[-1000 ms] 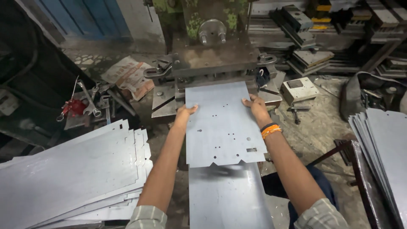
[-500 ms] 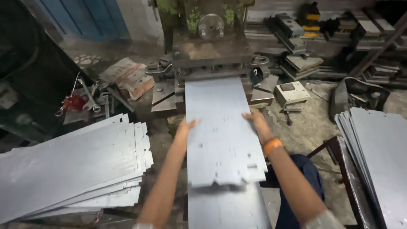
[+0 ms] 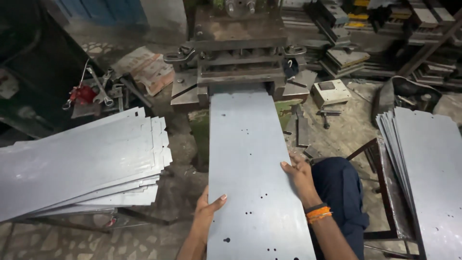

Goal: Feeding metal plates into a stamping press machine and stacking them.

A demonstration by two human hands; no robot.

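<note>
On your far left lies a stack of metal sheets (image 3: 82,163), grey and notched along the right-hand edge, fanned a little so the lower ones stick out. Behind it, on the floor, you have a heap of spanners (image 3: 98,91) beside something red — too small to make out what it is.

Your left hand (image 3: 206,214) grips the left edge of the long metal sheet (image 3: 250,163): thumb lying on top, fingers curled underneath and hidden from view. The sheet runs straight away from you, its far end reaching the mouth of the press (image 3: 238,45), which stands at the top middle with its heavy dark plates stacked one over another. Small punched holes dot the sheet, a cluster near its middle and more near your end.

Your right hand (image 3: 299,175) lies on the sheet's right edge, a little farther forward than the left. Its fingers are spread flat over the top and the rim — pressing rather than closed round it, as far as this angle shows. An orange band (image 3: 317,213) sits on that wrist, and your knee in dark blue cloth is just beside it.

Farther right, a small grey box (image 3: 332,91) rests on the floor near the press, and at the right edge a second stack of sheets (image 3: 426,168) leans on a dark frame.
</note>
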